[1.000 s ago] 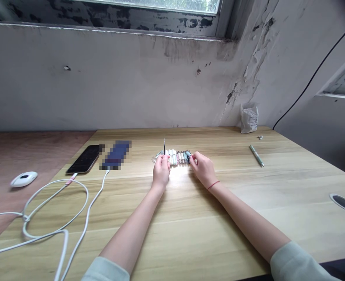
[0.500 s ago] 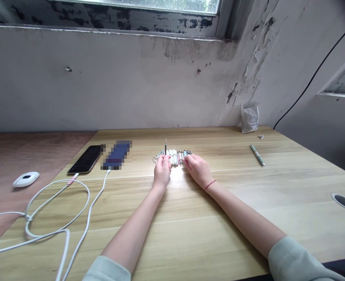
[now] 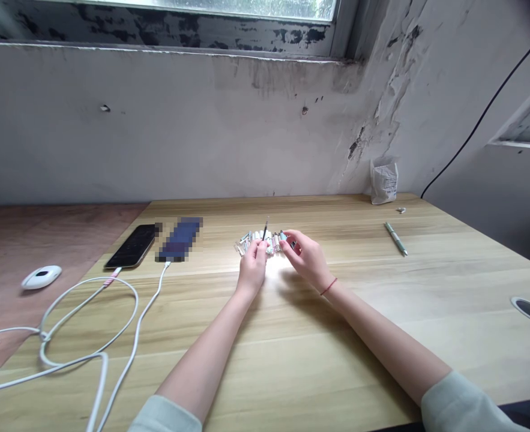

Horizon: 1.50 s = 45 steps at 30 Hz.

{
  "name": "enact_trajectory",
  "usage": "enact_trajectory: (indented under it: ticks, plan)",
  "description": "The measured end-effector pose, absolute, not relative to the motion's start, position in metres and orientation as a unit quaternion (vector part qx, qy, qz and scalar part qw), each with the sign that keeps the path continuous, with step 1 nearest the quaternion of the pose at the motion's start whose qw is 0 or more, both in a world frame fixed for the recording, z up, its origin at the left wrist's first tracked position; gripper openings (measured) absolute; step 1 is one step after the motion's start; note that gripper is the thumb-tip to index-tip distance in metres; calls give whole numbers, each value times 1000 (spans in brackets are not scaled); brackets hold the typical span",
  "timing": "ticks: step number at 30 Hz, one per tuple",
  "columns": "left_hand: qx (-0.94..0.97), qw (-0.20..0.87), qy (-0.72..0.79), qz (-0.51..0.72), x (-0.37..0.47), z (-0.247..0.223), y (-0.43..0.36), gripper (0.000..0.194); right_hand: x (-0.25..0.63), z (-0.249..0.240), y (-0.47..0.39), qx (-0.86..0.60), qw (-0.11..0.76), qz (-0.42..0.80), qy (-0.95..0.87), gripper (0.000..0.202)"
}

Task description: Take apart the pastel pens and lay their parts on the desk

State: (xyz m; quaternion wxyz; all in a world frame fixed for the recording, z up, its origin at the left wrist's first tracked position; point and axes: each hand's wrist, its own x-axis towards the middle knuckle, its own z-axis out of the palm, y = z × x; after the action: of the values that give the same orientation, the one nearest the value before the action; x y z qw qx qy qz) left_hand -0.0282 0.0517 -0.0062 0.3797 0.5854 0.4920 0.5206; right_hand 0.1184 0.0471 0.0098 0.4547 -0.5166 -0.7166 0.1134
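Observation:
In my left hand (image 3: pixel 252 265) a thin dark pen refill (image 3: pixel 265 229) is pinched between thumb and fingers, its pale tip pointing up and away from me. Just beyond lies a row of small pen parts (image 3: pixel 270 239), white, pinkish-brown and light blue, side by side on the table. Some clear and grey pieces (image 3: pixel 243 241) sit at the row's left end. My right hand (image 3: pixel 306 257) is at the right end, thumb and forefinger curled around a light-blue piece (image 3: pixel 283 236). Whether that piece is lifted or still lies in the row cannot be seen.
Two phones, a black one (image 3: pixel 132 246) and a blurred blue one (image 3: pixel 180 240), lie left with white charging cables (image 3: pixel 136 330). A green pen (image 3: pixel 395 239) is on the right. Farther back stand a white bag (image 3: pixel 384 181) and the wall. A white oval device (image 3: pixel 42 276) is far left.
The refill in my left hand has tilted and shifted right. My right hand has lifted a little, its shadow now wider on the table, and its fingers have opened out somewhat.

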Motion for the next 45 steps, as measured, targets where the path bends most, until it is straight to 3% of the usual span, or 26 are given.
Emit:
enact_trajectory:
  ticks: [2,5,11,17,21,27,30,33,37,42,45]
  plan:
    - [634,374,464,493,-26,-5,47,27,116,21,43,-486,504,233,-674,41]
    - [682,371,436,456,-22,-2,39,27,115,35,39,-453,547,329,-622,38]
    - [698,370,442,425,-20,0,35,30,147,49,50,-495,585,298,-569,35]
    - [679,355,464,443,-21,3,35,27,190,24,65,-616,333,137,-700,36]
    - [679,343,473,445,-20,5,34,28,191,-3,71,-632,291,118,-708,33]
    - [680,347,473,440,-19,5,33,29,179,-7,81,-632,321,117,-695,38]
    - [681,356,470,435,-19,5,33,30,172,3,74,-621,378,130,-674,41]
    - [682,362,464,434,-19,4,34,30,157,13,57,-539,444,244,-673,33]
    - [689,360,444,446,-18,3,34,31,131,23,35,-421,462,392,-675,32]
    - [717,333,456,408,-19,2,31,34,133,36,43,-417,540,449,-578,32]
    - [766,259,456,371,-19,0,30,30,156,44,61,-458,559,409,-556,33]
